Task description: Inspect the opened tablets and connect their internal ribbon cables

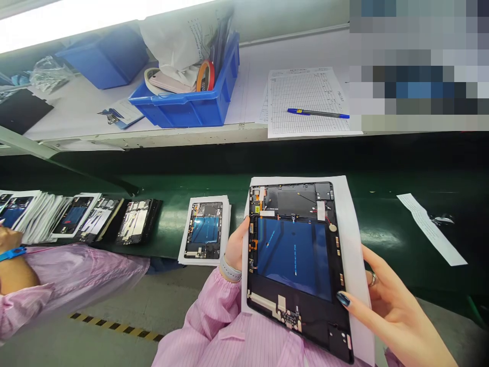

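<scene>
Bare green belt (385,224) right of tablet (294,255), paper strip (431,229) (flat) beyond, tablet row (87,216) crowding left

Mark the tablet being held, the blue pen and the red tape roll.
tablet (294,252): head view, on its blue middle panel.
blue pen (317,113): head view, middle of its barrel.
red tape roll (209,66): head view, on its upper rim.

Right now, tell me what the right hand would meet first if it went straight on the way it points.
The right hand points left and touches the tablet. Carried on across it, it would probably meet the left hand on the far edge.
</scene>
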### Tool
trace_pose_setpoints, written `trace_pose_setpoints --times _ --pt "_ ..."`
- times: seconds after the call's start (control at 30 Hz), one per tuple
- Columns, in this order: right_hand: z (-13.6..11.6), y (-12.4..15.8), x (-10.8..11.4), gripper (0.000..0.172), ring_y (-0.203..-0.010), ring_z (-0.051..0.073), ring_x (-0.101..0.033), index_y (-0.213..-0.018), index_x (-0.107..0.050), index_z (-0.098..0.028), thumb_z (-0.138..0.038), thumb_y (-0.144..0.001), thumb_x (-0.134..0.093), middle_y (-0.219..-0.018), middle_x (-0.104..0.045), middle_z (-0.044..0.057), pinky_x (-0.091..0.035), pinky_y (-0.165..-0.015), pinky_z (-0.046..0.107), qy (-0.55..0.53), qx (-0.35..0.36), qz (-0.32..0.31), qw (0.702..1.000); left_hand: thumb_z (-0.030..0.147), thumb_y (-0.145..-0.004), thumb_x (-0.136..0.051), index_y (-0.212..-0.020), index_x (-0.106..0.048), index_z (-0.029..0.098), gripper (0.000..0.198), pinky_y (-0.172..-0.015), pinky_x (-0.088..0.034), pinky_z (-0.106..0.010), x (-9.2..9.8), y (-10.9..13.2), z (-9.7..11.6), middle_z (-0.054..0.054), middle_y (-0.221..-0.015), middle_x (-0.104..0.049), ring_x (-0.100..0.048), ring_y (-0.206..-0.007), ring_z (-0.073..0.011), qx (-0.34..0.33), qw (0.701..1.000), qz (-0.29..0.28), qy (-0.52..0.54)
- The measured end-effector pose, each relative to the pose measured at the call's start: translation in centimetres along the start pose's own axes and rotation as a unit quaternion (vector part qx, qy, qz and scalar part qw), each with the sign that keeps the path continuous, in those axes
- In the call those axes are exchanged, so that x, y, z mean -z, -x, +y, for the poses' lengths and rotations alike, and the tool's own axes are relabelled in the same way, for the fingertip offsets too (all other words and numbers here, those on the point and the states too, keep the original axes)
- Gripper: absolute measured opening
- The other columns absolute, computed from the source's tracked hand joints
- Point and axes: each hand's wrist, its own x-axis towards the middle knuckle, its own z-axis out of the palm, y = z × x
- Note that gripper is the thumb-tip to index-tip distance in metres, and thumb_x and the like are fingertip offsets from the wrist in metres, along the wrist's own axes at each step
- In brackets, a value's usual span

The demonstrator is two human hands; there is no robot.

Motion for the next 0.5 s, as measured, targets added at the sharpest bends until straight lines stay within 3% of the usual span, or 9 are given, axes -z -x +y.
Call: trace_pose_setpoints --times 0.2,0.5 --pt "0.2 -0.2 0.3 0.089 -0.081 0.027 -0.070 -0.155 -0.034 -0.035 -0.065 -0.081 -0.073 -0.089 -0.072 0.001 -0.061 -0.071 0.029 0.017 -0.004 0.000 1.000 0.051 -0.102 -0.043 -0.115 -0.074 0.011 0.052 -0.098 -0.053 -0.045 -0.3 0.2 0.1 -0.016 -0.104 -0.077 -0.072 -0.105 -0.0320 0.010 1.000 -0.011 0.001" --pt "0.5 -1.2 0.2 0.078 -0.083 0.028 -0.070 -0.150 -0.041 -0.040 -0.065 -0.083 -0.071 -0.094 -0.071 0.001 -0.061 -0.070 0.031 0.022 0.018 -0.001 1.000 0.053 -0.100 -0.044 -0.120 -0.073 0.012 0.054 -0.095 -0.054 -0.044 -0.3 0.8 0.3 -0.016 -0.105 -0.077 -0.072 -0.104 -0.0333 0.021 0.999 -0.032 -0.016"
